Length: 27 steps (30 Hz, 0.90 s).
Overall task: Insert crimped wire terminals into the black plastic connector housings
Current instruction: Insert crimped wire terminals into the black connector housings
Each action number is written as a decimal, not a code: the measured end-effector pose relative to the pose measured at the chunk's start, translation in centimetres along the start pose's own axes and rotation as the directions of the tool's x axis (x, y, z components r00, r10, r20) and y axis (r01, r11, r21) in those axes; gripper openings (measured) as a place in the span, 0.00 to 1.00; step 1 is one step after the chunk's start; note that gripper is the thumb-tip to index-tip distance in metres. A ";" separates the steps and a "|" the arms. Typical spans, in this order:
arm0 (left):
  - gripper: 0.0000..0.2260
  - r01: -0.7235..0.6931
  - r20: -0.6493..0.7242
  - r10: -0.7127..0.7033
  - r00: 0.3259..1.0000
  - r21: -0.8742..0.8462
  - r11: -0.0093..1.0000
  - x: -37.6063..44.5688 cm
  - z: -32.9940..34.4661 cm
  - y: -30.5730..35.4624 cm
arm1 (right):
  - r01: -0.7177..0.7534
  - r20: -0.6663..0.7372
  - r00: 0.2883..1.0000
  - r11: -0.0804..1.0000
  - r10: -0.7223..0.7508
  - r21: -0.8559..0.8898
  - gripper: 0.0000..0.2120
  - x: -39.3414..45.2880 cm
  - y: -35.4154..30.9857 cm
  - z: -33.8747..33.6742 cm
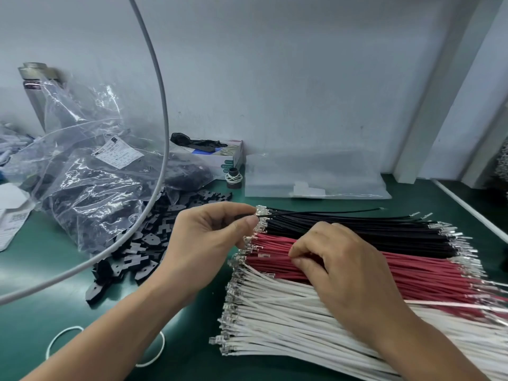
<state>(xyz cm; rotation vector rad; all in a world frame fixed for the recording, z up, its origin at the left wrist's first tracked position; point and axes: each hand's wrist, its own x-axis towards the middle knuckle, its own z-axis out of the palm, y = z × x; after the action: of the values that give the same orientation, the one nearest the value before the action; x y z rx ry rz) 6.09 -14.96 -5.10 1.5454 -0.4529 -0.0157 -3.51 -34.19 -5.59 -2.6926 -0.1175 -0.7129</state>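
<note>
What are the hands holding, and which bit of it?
The left hand pinches one thin black wire near its metal terminal end. The right hand pinches at the red wires along their length.

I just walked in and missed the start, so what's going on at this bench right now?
A person is gathering wires for connector assembly. The left hand pinches a single black wire near its terminal end, lifted off the black wire pile. The right hand rests with curled fingers on the red wires, seemingly picking one. White wires lie nearest. The black connector housings sit loose by a plastic bag; none is in hand yet.
</note>
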 end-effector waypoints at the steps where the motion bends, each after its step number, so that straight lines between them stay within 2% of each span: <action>1: 0.08 0.002 0.003 -0.002 1.000 -0.018 1.000 0.1 0.0 0.1 | -0.003 -0.021 1.000 0.999 0.004 0.038 0.04 0.0 0.1 -0.1; 4: 0.09 0.036 0.012 -0.035 0.999 -0.098 0.995 0.2 -0.1 0.3 | 0.043 -0.114 0.993 0.993 -0.030 0.110 0.05 0.2 -0.1 -0.6; 9: 0.15 0.125 0.099 -0.105 0.990 -0.222 0.967 0.4 -0.4 0.5 | 0.076 -0.268 0.961 0.997 -0.065 0.034 0.05 0.1 -0.3 -1.8; 12: 0.15 0.150 0.146 -0.115 0.983 -0.253 0.956 0.3 -0.5 0.7 | 0.108 -0.284 0.954 0.994 -0.095 0.030 0.03 -0.1 -0.2 -2.1; 18: 0.14 0.199 0.233 -0.136 0.963 -0.273 0.941 0.0 -0.2 1.0 | 0.170 -0.286 0.940 0.983 -0.185 -0.075 0.05 -0.1 0.0 -2.6; 21: 0.13 0.224 0.271 -0.141 0.952 -0.303 0.926 -0.1 -0.1 1.0 | 0.209 -0.275 0.931 0.967 -0.242 -0.144 0.12 -0.2 -0.2 -2.3; 24: 0.13 0.222 0.232 -0.152 0.961 -0.311 0.924 0.2 -0.5 1.0 | 0.200 -0.324 0.922 0.977 -0.213 -0.071 0.07 -0.2 -0.1 -2.9; 27: 0.11 0.224 0.244 -0.148 0.958 -0.319 0.921 0.4 -0.9 1.0 | 0.161 -0.352 0.923 0.987 -0.157 -0.019 0.06 -0.2 0.3 -3.3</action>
<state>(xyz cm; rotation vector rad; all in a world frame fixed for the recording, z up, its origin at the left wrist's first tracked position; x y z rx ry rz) 6.43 -14.16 -3.96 1.2391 -0.4447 -0.3968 -5.15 -35.61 -3.08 -2.5166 -0.2499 -1.2285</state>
